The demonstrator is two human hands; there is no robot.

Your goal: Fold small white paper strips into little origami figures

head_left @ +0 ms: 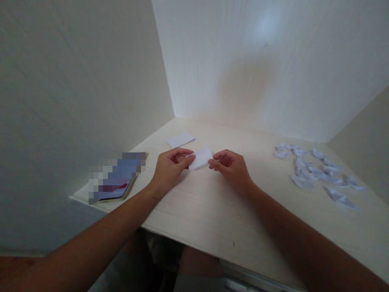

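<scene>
A small white paper piece (201, 157) is held just above a pale wooden table (212, 211), between both hands. My left hand (170, 168) pinches its left edge with fingers curled. My right hand (231, 165) pinches its right edge, fingers also curled. The paper looks folded, with a rounded upper edge. Both forearms reach in from the bottom of the view.
A flat white paper sheet (180, 139) lies beyond the hands. Several small folded white paper shapes (316, 172) are scattered at the right. A phone (117, 180), partly pixelated, lies at the table's left edge. White walls close in the back and left.
</scene>
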